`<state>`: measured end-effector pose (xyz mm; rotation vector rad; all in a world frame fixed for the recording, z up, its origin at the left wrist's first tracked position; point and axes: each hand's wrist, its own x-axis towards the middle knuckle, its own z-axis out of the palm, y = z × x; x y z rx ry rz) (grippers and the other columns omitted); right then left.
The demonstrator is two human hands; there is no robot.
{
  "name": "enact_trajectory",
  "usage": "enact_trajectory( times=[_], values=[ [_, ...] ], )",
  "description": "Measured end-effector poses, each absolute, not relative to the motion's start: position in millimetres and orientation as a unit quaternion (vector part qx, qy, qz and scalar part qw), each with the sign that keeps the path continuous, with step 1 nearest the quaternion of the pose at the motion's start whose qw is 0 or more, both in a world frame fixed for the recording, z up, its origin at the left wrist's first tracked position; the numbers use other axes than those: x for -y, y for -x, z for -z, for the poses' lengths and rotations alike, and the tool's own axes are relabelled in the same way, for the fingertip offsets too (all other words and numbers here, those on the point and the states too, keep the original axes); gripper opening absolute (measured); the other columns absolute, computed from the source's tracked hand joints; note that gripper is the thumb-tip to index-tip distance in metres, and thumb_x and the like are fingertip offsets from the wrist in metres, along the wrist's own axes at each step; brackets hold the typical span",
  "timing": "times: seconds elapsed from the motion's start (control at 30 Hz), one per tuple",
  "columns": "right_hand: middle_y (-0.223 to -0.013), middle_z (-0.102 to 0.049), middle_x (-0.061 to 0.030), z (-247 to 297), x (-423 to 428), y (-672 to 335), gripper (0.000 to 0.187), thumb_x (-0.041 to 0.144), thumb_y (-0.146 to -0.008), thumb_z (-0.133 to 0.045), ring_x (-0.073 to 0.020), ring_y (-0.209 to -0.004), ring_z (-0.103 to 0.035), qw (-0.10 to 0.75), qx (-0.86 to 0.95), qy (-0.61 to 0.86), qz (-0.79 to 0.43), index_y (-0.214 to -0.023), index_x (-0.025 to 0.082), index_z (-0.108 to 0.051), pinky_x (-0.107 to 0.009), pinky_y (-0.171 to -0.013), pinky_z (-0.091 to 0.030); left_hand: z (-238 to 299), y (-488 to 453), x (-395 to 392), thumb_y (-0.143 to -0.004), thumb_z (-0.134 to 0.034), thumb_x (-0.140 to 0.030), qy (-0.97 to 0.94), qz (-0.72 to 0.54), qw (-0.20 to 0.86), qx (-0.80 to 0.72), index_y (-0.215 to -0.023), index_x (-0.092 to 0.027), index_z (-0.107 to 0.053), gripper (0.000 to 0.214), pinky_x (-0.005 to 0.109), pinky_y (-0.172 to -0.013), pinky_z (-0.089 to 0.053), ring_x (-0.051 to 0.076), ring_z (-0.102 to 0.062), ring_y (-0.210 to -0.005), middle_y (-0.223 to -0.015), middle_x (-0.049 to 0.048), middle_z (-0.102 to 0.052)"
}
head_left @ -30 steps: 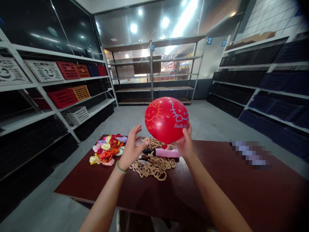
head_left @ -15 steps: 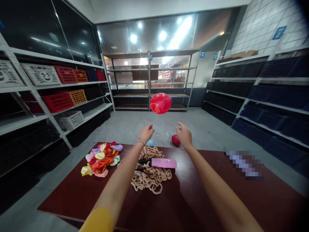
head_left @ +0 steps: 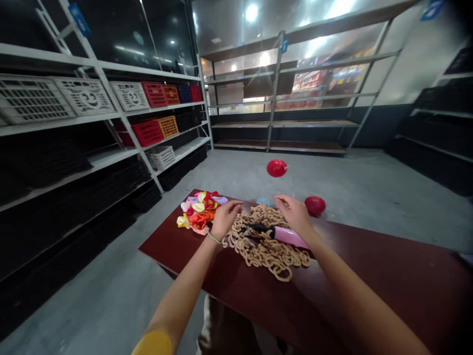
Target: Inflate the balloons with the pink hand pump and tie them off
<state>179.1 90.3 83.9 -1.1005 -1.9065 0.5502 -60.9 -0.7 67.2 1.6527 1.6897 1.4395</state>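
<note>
A red inflated balloon (head_left: pixel 277 168) is in the air beyond the table's far edge, apart from both hands. My left hand (head_left: pixel 223 220) is over the table between a heap of colourful uninflated balloons (head_left: pixel 201 217) and a pile of tan chain-like rings (head_left: pixel 254 250); its fingers are curved, with a gap to the thumb, and hold nothing. Above the pile's right part, my right hand (head_left: pixel 296 215) reaches inward, fingers loosely stretched and nothing held. Below it a pink balloon pump (head_left: pixel 288 235) with a black nozzle rests on the rings, partly covered by my forearm.
Past the dark red table (head_left: pixel 373 261), another red balloon (head_left: pixel 315 205) and a partly hidden blue balloon (head_left: pixel 264 201) appear low by the far edge. Shelving with crates (head_left: pixel 133 95) lines the left; a metal rack (head_left: pixel 275 88) stands at the back.
My view has turned left and downward. The red balloon has moved away from my hands and looks smaller. My hands have lowered toward the table.
</note>
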Motion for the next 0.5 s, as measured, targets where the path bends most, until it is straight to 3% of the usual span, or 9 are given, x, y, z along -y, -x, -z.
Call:
enact_trajectory(
  times=[0.23,0.37,0.5],
  values=[
    [-0.103,-0.073,-0.0036,-43.2,-76.4,-71.9,0.023,0.032,-0.091,-0.051,-0.0239,-0.096,-0.068,0.359,0.809,0.348,-0.307,-0.105,0.027,-0.069,-0.042,-0.092,-0.052,-32.5,135.3,60.9,-0.09,-0.055,-0.044,-0.438,-0.571,0.203,-0.664,-0.103,-0.016,-0.071,0.035,0.028,-0.067,-0.055,0.018,-0.069,-0.072,-0.081,0.006,-0.073],
    [-0.112,-0.069,-0.0056,-25.7,-87.8,-16.1,0.02,0.031,-0.094,-0.054,-0.0211,-0.1,-0.065,0.315,0.821,0.339,-0.335,-0.108,0.024,-0.067,-0.042,-0.095,-0.051,-29.3,155.9,73.3,-0.088,-0.058,-0.047,-0.396,-0.602,0.195,-0.665,-0.103,-0.017,-0.071,0.037,0.028,-0.071,-0.056,0.018,-0.07,-0.078,-0.084,0.0061,-0.073],
    [-0.126,-0.059,-0.0085,-16.4,-110.0,21.9,0.036,0.039,-0.094,-0.058,-0.0212,-0.106,-0.061,0.294,0.818,0.353,-0.346,-0.123,0.019,-0.058,-0.043,-0.089,-0.054,-29.9,160.9,81.9,-0.088,-0.057,-0.047,-0.393,-0.597,0.175,-0.677,-0.104,-0.017,-0.072,0.037,0.027,-0.071,-0.054,0.019,-0.069,-0.077,-0.081,0.0054,-0.073]
  ],
)
